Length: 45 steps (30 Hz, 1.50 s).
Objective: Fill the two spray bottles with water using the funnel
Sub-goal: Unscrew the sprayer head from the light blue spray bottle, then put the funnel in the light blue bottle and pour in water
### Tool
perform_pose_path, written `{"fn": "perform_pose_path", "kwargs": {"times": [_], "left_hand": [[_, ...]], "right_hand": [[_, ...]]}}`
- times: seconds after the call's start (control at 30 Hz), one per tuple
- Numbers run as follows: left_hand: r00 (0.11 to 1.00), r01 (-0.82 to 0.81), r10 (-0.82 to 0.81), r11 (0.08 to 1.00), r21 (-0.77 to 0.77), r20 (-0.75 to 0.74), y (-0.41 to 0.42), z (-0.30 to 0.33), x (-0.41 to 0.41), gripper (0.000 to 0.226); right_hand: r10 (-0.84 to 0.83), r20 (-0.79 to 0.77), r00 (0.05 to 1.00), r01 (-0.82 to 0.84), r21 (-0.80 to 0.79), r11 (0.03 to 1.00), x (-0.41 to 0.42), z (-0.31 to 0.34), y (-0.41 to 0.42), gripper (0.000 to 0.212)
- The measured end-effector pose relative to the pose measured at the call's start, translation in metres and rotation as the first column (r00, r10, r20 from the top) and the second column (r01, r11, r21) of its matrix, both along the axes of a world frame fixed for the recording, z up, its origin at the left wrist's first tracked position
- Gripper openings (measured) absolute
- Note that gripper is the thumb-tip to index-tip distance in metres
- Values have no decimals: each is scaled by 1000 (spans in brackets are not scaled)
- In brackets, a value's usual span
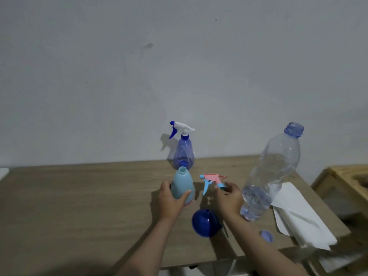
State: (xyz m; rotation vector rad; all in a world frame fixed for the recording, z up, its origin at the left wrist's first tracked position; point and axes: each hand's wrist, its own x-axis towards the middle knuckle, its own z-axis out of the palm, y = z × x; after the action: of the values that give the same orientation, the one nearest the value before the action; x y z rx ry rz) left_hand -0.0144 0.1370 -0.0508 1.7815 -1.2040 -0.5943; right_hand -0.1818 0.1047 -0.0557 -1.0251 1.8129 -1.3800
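Observation:
My left hand [171,198] grips a light blue spray bottle [182,186] that stands upright on the wooden table [79,206] with its neck uncovered. My right hand [229,197] holds that bottle's pink and blue trigger head [213,181] just to the right of it, off the bottle. A dark blue funnel [206,223] lies on the table between my forearms. Behind the light blue bottle, a translucent blue spray bottle [184,152] with a white and blue trigger head screwed on stands by the wall. A large clear water bottle [270,174], uncapped and holding some water, stands to the right.
A blue bottle cap [266,236] lies near the table's front right. White paper sheets [298,214] hang over the right edge. A wooden box [346,186] sits lower at the far right. A grey wall rises behind the table.

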Motion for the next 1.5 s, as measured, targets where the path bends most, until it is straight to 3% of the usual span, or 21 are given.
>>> {"fn": "perform_pose_path", "kwargs": {"times": [0.2,0.37,0.47,0.57,0.6,0.67,0.77,0.83,0.9,0.97,1.03,1.1,1.23,1.3,1.5], "left_hand": [[996,-26,25,1000,14,81,-1,-7,2,56],[995,-28,27,999,15,100,-2,-10,2,58],[994,-30,29,1000,8,107,-2,-9,1,59],[995,-32,31,999,4,94,-2,-9,0,58],[995,-37,36,999,2,90,-2,-9,0,58],[995,-48,48,999,1,92,-2,-10,0,57],[996,-38,38,999,6,84,-1,-8,-1,57],[997,-30,29,1000,7,75,-1,-7,-2,57],[998,-23,22,1000,5,67,0,-5,-2,57],[998,-23,22,1000,9,60,0,-3,-2,57],[998,-19,18,1000,15,59,1,-1,-3,57],[999,-14,13,1000,17,39,2,1,-3,57],[1000,-5,5,1000,9,29,3,1,-5,57],[1000,-11,11,1000,0,24,2,-1,-6,58],[1000,-12,12,1000,11,-15,3,4,-6,56]], "right_hand": [[108,-142,984,-82,174,981,-6,-28,7,14],[229,-279,933,-178,196,964,-7,-28,5,19],[243,-458,855,-212,120,970,-8,-24,5,23],[331,-570,752,-433,-47,900,-9,-11,16,21],[408,-587,699,-518,-23,855,-9,-5,21,26],[596,-616,514,-639,188,746,-10,7,28,45],[791,-594,146,-598,584,548,-7,19,29,69],[809,-586,-51,-555,690,465,-2,21,27,75],[774,-609,-171,-549,712,438,2,18,25,74],[751,-624,-216,-558,710,430,4,18,22,72],[740,-641,-205,-571,692,442,4,21,21,71],[739,-663,-114,-605,637,478,0,27,22,72],[681,-696,228,-713,357,604,-16,41,22,76],[667,-618,416,-747,186,638,-21,51,19,80],[574,-318,754,-646,-204,735,-11,96,10,61]]}}
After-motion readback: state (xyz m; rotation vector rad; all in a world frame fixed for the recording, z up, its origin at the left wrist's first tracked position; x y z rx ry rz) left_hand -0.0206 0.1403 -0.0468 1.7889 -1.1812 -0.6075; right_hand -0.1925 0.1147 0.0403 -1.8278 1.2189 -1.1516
